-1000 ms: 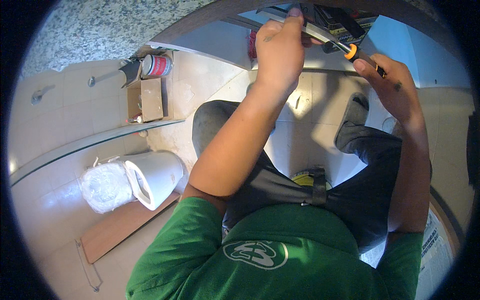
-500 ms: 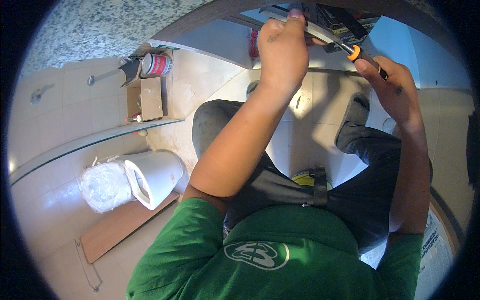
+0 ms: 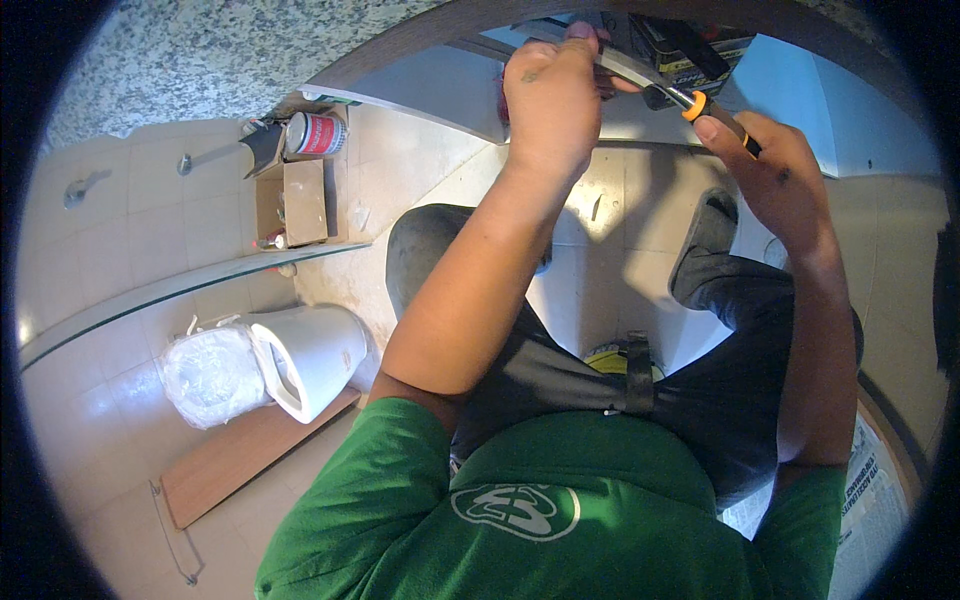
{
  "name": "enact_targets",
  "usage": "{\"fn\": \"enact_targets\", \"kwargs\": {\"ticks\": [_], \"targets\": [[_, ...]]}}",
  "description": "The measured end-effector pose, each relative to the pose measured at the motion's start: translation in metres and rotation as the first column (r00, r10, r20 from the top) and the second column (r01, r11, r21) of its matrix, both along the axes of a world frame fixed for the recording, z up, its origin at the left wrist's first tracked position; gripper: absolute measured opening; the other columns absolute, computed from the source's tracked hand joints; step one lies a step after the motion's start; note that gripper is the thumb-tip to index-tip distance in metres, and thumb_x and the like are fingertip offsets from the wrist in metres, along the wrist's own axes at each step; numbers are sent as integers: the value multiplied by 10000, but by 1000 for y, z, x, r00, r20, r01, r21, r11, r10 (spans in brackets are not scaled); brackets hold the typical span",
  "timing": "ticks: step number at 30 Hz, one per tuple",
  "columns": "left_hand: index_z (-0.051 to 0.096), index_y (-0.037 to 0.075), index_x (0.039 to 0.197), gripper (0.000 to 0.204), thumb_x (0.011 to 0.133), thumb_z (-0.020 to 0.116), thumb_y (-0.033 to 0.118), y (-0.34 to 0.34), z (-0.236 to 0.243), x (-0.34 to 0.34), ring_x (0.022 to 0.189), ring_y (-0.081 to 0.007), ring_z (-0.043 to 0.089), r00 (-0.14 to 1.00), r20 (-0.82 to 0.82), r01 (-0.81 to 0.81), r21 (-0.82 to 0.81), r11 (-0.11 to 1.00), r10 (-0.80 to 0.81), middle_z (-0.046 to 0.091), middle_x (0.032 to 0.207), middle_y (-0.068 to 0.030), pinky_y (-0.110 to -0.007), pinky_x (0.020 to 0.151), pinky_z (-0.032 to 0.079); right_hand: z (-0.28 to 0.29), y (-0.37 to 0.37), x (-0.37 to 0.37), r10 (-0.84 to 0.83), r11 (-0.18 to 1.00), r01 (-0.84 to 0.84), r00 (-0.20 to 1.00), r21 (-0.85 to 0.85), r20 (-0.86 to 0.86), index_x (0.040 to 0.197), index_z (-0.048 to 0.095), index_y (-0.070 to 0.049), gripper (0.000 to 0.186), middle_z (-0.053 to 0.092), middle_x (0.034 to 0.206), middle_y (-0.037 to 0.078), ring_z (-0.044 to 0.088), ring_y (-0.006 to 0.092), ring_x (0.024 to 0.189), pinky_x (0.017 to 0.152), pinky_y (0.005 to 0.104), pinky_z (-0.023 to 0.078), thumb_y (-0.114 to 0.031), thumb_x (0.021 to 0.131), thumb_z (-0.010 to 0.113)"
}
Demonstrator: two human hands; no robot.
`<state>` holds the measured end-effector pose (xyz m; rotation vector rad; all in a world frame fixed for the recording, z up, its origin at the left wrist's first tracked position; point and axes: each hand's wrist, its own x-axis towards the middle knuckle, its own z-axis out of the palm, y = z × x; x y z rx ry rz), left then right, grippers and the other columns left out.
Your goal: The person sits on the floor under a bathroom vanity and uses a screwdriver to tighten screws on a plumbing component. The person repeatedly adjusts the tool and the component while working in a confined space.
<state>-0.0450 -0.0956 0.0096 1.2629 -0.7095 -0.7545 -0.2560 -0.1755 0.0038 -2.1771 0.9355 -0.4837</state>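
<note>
**HEAD CAM: WIDE FISHEYE, LOOKING DOWN OVER WEARER'S TORSO**

Single view, L one of head-worn pair. Upright, not mirrored, faces steeply down & fwd. Green shirt (image 3: 590,470) at approx 5-6 o'clock, v. near lens. Forearms run up/away from it; L hand (image 3: 552,105) sits btwn 12 & 1 o'clock, R hand (image 3: 775,180) at 2, both farther than shirt. Floor (image 3: 610,180) shows btwn legs, 1-2 o'clock, farther below. Bg: toilet (image 3: 335,345) at 8 o'clock, well apart. Granite counter (image 3: 200,75) at 10 cuts into top L. Straight edges bend, e.g. glass panel edge (image 3: 190,289) at 9; corners black.
</note>
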Motion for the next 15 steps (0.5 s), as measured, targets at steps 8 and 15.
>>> {"fn": "enact_targets", "kwargs": {"ticks": [8,15], "targets": [[666,-100,960,299,1008,553,173,1,2,6,722,-273,708,999,-5,44,13,999,-44,704,856,-170,-374,761,572,-3,7,-1,68,994,-58,992,-97,110,712,550,-4,512,390,595,29,351,138,543,505,339,313,-419,1003,621],[657,-108,961,316,1014,543,181,7,0,-4,716,-278,709,1000,-20,-3,-14,1000,2,694,820,-175,-376,763,566,2,7,-4,38,999,-38,999,-17,19,734,574,4,470,394,607,42,371,151,554,529,342,329,-384,988,650]]}}
